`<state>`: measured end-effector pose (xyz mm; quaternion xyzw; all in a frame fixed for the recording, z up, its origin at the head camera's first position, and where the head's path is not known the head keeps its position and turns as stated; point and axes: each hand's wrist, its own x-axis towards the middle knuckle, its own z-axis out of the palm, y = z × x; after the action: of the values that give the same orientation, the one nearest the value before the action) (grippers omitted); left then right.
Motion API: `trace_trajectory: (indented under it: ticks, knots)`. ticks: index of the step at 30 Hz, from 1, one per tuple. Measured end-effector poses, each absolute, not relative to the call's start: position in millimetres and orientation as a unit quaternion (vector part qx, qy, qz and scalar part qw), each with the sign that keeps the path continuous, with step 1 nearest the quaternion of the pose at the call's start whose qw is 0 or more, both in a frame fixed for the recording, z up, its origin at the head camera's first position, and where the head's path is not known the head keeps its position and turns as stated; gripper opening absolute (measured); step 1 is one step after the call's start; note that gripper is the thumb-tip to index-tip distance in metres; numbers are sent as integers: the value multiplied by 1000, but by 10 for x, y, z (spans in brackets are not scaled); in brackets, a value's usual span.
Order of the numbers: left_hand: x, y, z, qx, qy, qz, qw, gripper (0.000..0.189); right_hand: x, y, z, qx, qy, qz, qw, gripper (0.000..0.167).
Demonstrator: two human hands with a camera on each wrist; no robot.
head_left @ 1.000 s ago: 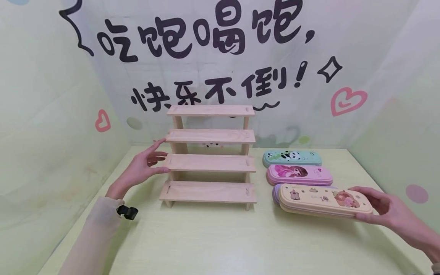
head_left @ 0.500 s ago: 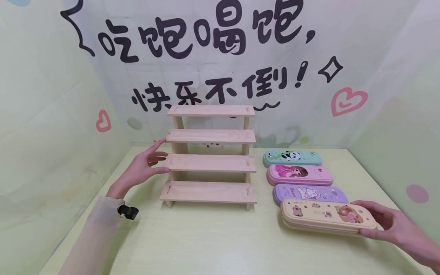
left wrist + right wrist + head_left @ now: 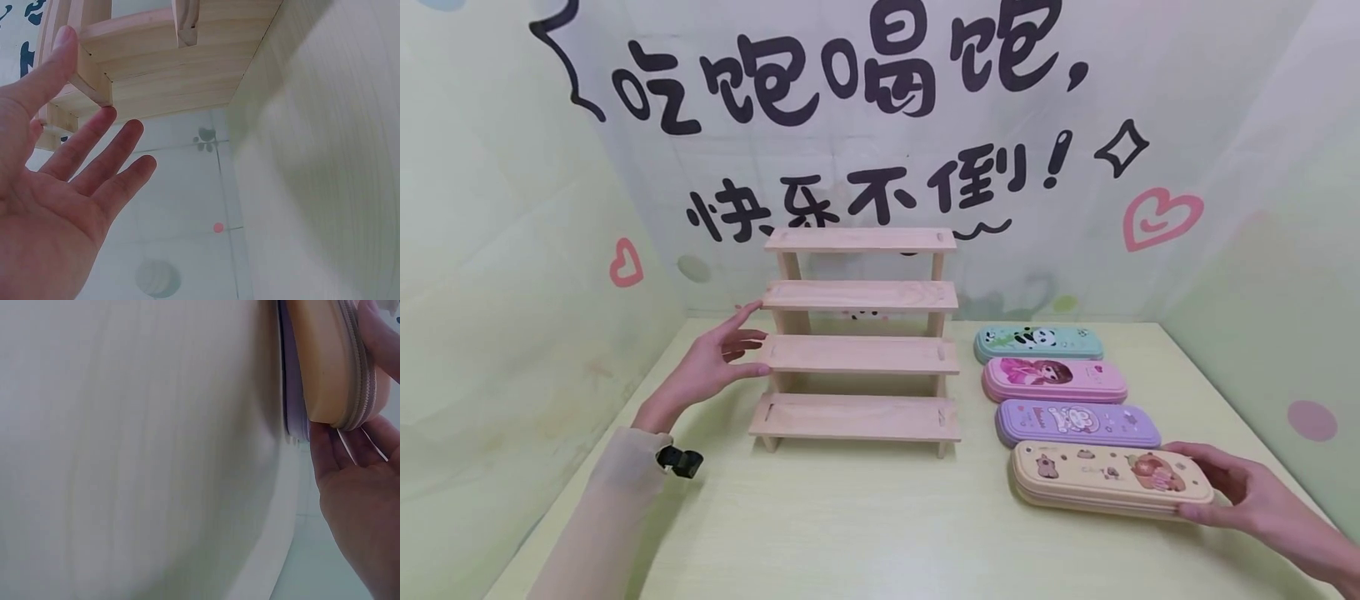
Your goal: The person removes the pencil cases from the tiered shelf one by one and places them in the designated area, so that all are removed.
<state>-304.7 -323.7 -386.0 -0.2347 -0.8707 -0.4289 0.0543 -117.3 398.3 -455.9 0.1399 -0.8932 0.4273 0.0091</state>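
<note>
A cream pencil case [image 3: 1112,481] with cartoon stickers is held at its right end by my right hand [image 3: 1247,496], thumb in front and fingers behind. In the right wrist view its zipper [image 3: 361,369] shows, and this end stands off the table. Whether the far end touches down, I cannot tell. My left hand [image 3: 707,362] reaches to the left side of a wooden four-step display stand [image 3: 861,354]; thumb and index fingertip touch the step ends, the fingers extended. Seen from the left wrist, the other fingers [image 3: 125,162] spread loosely beside the stand's wood [image 3: 169,69].
Behind the cream case, purple [image 3: 1078,423], pink [image 3: 1054,379] and mint green [image 3: 1037,342] pencil cases lie in a row on the pale table [image 3: 850,525], right of the stand. A printed backdrop [image 3: 820,150] encloses the back and sides.
My right hand has brought the cream pencil case toward me and down, uncovering the purple one; lately it has levelled slightly. The left hand stays at the stand.
</note>
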Motion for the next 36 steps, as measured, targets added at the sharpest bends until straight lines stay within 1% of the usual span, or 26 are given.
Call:
trace_trajectory:
  ticks: [4,11,21,31,36]
  knots:
    - [-3039,-3245,-3860,-235,-869,-431,52,104,-1184,3990,-4568,138,-906,399,24,66]
    - [-3039,-3255,-3874,-238,-869,-430,56,105,-1217,3975,-4579,158,-918,358,68,73]
    - [-3052,-3245,-3883,-234,-871,-428,55,105,-1244,3981,-4610,167,-924,334,85,78]
    - [-3059,-3239,-3891,-240,-871,-424,58,105,-1291,3972,-4658,206,-913,335,111,80]
    - [-3062,-3238,-3894,-241,-873,-420,58,105,-1298,3973,-4672,209,-912,333,120,80]
